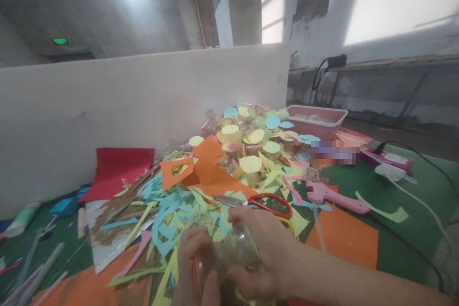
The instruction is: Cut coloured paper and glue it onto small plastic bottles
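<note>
Low in the middle of the head view, I hold a clear, rounded plastic piece (pixel 243 245), like a cut bottle or cup, between both hands. My right hand (pixel 267 253) curls round its right side, thumb below and fingers on top. At its left end my left hand (pixel 195 256) is closed on it, and an orange edge (pixel 195 272) shows beside those fingers. The piece's lower part is hidden by the hands. Just beyond the right hand lies a pair of scissors (pixel 270 201) with red handles. Coloured paper scraps (pixel 172 215) spread around and under both hands.
Behind the scraps is a heap of plastic pieces topped with paper discs (pixel 250 164). A pink glue gun (pixel 335 196) with a cord lies to the right, near orange paper (pixel 349 234). Further back stand a pink basket (pixel 317 126) and a white partition (pixel 143 100). Red paper (pixel 120 169) lies left.
</note>
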The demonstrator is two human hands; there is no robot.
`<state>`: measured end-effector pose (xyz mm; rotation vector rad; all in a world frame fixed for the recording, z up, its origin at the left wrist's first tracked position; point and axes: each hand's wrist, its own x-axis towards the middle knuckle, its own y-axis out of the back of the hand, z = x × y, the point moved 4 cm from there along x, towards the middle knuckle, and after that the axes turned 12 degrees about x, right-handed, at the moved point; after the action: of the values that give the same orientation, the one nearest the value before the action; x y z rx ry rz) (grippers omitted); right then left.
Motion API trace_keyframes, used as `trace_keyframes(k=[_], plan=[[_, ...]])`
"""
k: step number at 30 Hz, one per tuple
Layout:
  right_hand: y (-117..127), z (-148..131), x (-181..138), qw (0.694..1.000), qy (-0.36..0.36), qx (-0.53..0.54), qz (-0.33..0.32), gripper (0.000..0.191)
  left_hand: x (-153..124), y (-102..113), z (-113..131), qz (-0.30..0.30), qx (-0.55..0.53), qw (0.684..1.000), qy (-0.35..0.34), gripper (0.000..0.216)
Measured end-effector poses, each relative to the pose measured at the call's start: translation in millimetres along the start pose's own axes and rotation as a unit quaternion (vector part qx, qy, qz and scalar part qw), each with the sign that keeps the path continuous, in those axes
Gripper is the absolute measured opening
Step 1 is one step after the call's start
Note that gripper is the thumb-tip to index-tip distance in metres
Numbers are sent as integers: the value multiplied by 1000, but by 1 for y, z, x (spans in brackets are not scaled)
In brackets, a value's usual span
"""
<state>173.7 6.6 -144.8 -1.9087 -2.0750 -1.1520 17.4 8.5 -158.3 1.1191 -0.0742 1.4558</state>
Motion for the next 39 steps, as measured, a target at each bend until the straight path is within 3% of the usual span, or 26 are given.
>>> trace_keyframes(k=[7, 16, 27, 32, 39], plan=[[-1, 0, -1, 1000, -13, -21, -16, 27, 2, -13, -2, 67, -75, 995, -6, 19], [-1, -2, -1, 1000, 3, -14, -9, 21, 1, -12, 5, 74, -70, 995, 1, 18], [-2, -4, -5, 998, 38, -44, 38, 23, 2, -13, 11, 93, -78, 993, -9, 18], [-3, -1, -6, 999, 23, -37, 31, 22, 2, -14, 13, 119, -72, 990, -16, 18], [-4, 0, -5, 999, 6, -40, 12, 26, -2, -16, 2, 102, -90, 991, -14, 20]])
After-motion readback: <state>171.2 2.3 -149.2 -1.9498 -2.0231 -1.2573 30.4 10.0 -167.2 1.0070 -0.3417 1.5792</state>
